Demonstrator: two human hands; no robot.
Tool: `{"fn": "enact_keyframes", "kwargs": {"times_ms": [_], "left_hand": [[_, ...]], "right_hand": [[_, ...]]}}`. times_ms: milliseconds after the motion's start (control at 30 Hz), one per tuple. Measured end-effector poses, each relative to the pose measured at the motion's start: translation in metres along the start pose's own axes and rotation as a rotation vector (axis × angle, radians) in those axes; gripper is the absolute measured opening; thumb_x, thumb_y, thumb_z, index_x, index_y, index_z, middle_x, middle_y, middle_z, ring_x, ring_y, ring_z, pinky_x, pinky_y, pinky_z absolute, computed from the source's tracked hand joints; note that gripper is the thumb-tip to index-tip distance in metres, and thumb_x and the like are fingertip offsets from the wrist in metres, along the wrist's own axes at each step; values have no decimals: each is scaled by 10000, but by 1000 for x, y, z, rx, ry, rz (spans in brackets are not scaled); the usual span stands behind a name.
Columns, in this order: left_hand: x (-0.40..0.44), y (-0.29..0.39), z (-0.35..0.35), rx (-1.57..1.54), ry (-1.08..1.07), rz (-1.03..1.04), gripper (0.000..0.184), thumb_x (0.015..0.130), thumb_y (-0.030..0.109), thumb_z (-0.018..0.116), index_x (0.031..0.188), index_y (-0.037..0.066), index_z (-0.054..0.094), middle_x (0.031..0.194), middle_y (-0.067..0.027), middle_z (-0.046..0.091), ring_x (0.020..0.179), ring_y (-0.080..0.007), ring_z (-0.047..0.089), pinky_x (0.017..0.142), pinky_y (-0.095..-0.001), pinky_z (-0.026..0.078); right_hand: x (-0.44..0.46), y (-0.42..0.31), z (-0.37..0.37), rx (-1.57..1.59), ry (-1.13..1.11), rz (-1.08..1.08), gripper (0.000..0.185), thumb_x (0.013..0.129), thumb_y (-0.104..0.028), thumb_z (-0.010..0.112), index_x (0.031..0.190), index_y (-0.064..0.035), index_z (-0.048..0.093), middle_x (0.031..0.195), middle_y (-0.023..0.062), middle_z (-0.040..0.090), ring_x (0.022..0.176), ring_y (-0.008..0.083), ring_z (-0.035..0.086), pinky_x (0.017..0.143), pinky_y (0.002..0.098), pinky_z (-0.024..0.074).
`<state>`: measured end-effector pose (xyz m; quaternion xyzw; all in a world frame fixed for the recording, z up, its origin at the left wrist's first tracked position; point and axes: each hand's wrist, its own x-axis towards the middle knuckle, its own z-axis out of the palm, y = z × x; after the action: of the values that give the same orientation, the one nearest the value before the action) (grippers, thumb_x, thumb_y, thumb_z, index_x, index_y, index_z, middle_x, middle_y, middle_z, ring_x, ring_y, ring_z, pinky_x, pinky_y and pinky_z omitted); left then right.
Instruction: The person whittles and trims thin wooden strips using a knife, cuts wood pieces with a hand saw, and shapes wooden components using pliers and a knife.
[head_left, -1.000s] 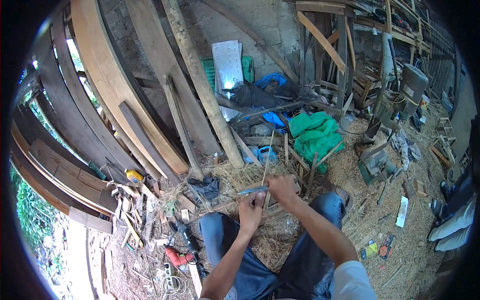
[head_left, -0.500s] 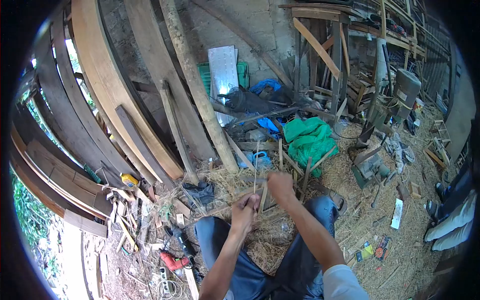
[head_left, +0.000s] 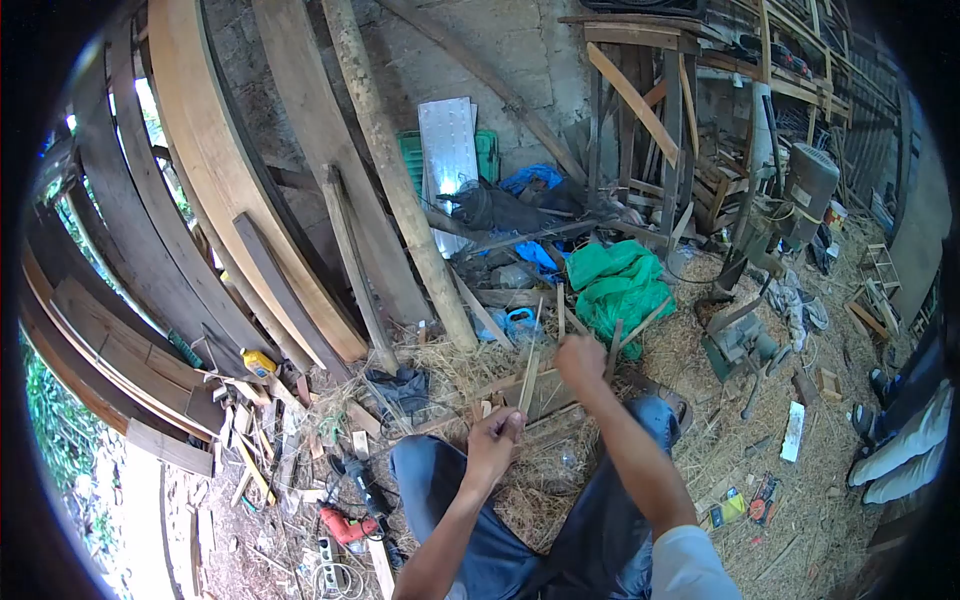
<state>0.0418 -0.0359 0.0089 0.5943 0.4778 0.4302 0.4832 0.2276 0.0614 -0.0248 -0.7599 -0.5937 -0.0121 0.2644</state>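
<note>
My left hand [head_left: 492,442] is pinched round the lower end of a thin pale wooden strip [head_left: 530,372], which points up and away from me above the straw-covered ground. Up and to its right is my right hand [head_left: 585,362], a fist round what looks like a knife. Its narrow blade can hardly be made out at this moment. The strip's upper part passes just left of that fist, with a small gap between. Both hands are over the space between my knees [head_left: 425,470]. Behind the fist lies a green plastic sheet [head_left: 615,285].
A red drill [head_left: 348,524] and a power strip [head_left: 328,562] lie at my lower left among wood offcuts. Long boards [head_left: 225,170] lean at the left. A green machine [head_left: 742,345] stands at the right. Another person's legs [head_left: 905,450] are at the far right.
My right hand has moved slightly right, away from the strip. The strip now leans further to the right, and the blade seen earlier beside the fist is no longer distinct.
</note>
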Motion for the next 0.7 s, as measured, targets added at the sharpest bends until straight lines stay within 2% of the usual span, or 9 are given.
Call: {"fn": "enact_keyframes", "kwargs": {"times_ms": [33, 133, 300, 367, 433, 500, 567, 633, 700], "left_hand": [[-5, 1, -2, 32, -5, 10, 174, 920, 135, 516, 908, 0, 625, 630, 19, 497, 587, -59, 438, 555, -218, 373], [-2, 6, -4, 79, 89, 62, 161, 910, 140, 533, 917, 9, 627, 630, -2, 521, 571, -67, 452, 547, -231, 384], [-12, 5, 3, 262, 55, 149, 160, 902, 152, 543, 914, 14, 624, 624, -38, 543, 552, -72, 477, 539, -245, 403], [-15, 4, 1, 308, 24, 172, 164, 901, 155, 542, 912, 13, 622, 615, -47, 540, 548, -74, 481, 540, -246, 407], [-6, -6, 3, 227, 60, 149, 169, 907, 155, 530, 905, 14, 623, 592, -39, 522, 537, -76, 475, 527, -250, 399], [1, 3, 9, 216, 101, 181, 173, 911, 158, 529, 903, 13, 623, 583, -28, 508, 530, -77, 470, 518, -243, 389], [2, 1, 9, 194, 72, 149, 180, 916, 156, 523, 902, 4, 619, 587, -16, 509, 547, -72, 477, 530, -235, 396], [3, -10, 5, 143, 29, 145, 187, 919, 152, 517, 906, -8, 613, 606, -11, 519, 571, -68, 485, 546, -231, 401], [0, -14, -2, 69, -27, 72, 179, 917, 150, 521, 901, -2, 615, 634, -6, 524, 605, -57, 480, 562, -230, 396]], "right_hand": [[-2, 1, 2, 7, -5, -2, 117, 743, -152, 576, 722, -96, 677, 672, 120, 646, 634, 290, 655, 534, 389, 518], [-16, -12, -9, -41, -74, -346, 148, 751, -176, 559, 705, -105, 680, 668, 126, 641, 629, 301, 652, 547, 389, 523], [2, 10, 5, -51, 6, -272, 169, 751, -206, 580, 671, -78, 656, 607, 133, 615, 580, 282, 641, 555, 402, 520], [14, 19, -9, -34, 63, -76, 157, 725, -199, 589, 649, -74, 645, 581, 133, 608, 554, 276, 634, 549, 396, 517], [-2, 4, 1, -62, 110, -151, 144, 723, -180, 579, 634, -82, 636, 579, 132, 611, 550, 272, 637, 518, 385, 509], [-29, -6, 16, -80, 74, -503, 151, 733, -177, 569, 639, -82, 640, 587, 134, 617, 562, 261, 644, 493, 391, 499], [-17, 2, 15, -12, -20, -437, 180, 759, -180, 563, 647, -62, 641, 584, 139, 615, 567, 274, 645, 475, 390, 495], [13, 25, 25, 76, 112, -55, 217, 779, -208, 567, 643, -59, 646, 583, 148, 610, 561, 303, 636, 505, 425, 498], [21, 24, -8, 69, 33, 4, 216, 790, -218, 560, 669, -57, 639, 620, 156, 617, 613, 319, 629, 554, 436, 488]]}}
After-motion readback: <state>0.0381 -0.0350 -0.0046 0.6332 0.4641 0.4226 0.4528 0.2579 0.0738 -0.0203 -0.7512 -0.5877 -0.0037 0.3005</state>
